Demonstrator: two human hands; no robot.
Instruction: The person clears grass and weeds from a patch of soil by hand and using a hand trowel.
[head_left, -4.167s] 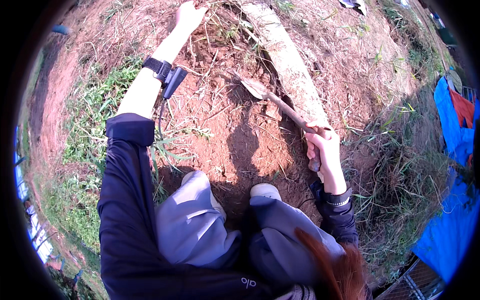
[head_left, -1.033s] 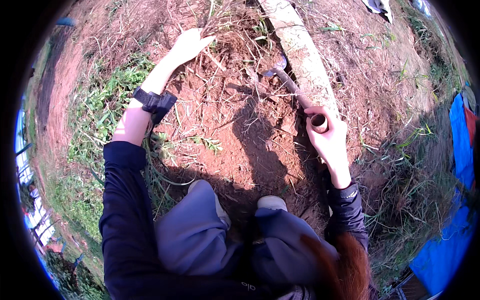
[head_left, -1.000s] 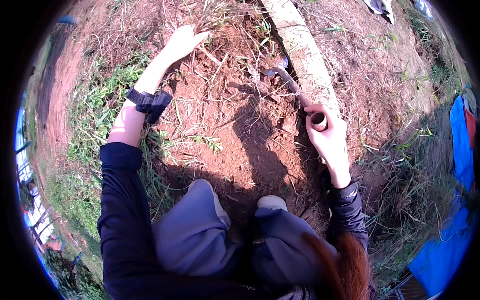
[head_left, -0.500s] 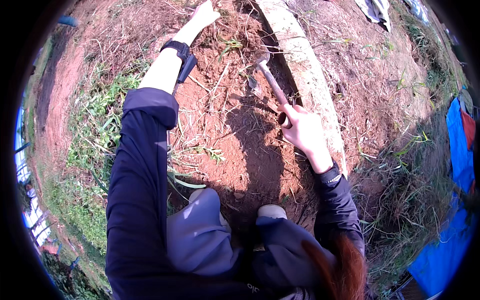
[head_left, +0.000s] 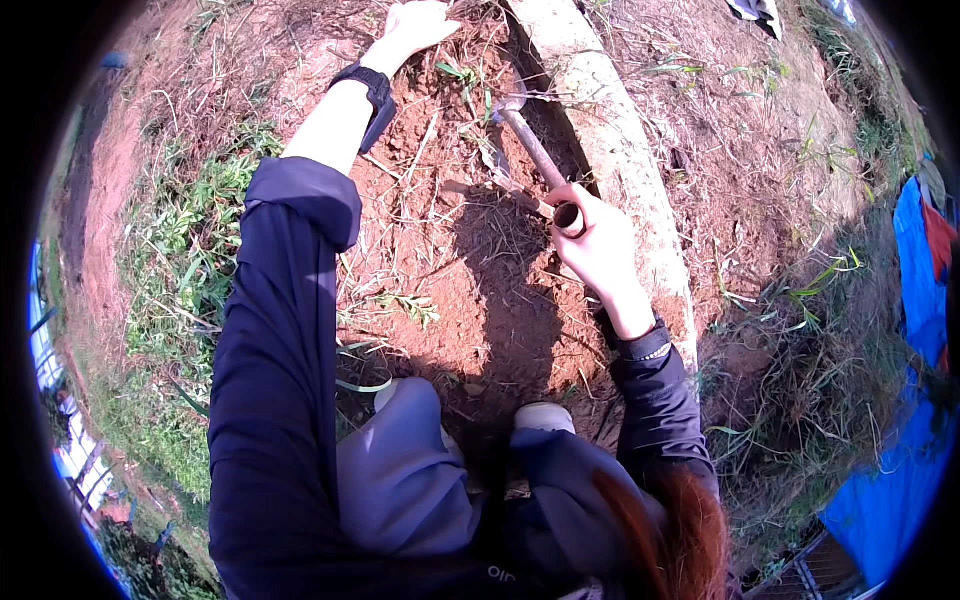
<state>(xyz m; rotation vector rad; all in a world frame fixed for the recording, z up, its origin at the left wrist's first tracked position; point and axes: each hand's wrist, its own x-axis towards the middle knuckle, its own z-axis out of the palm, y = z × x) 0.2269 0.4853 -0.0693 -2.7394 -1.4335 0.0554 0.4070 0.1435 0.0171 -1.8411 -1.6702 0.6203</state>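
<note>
Red-brown soil (head_left: 445,340), loose, dry stems strewn over. Beam (head_left: 600,85), pale, running from 12 round to 3 o'clock, dark gap along its inner edge.

Changed within the last second: left hand (head_left: 415,28) moved farther out, toward 12; right hand (head_left: 603,245) shifted inward from over the beam, trowel (head_left: 535,150) carried along. Likely meaning for the work: trowel and left hand both brought to one patch of turned soil beside the beam.

Right hand: at 2 o'clock, closed around the handle close to its hollow end; end facing the view. Left hand: between 11 and 12, back uppermost, fingers bent, thumb apart; hold on stems, cannot tell. Trowel: handle running from right hand toward 11 o'clock; blade just past 12, near the gap, tip and depth in soil not clear. From left hand: blade at 4 o'clock, near, apart.

Strap (head_left: 378,100): black, left wrist. Shoes (head_left: 545,417): pale, near 5 and 7. Tarp (head_left: 880,510): blue, at 4.
</note>
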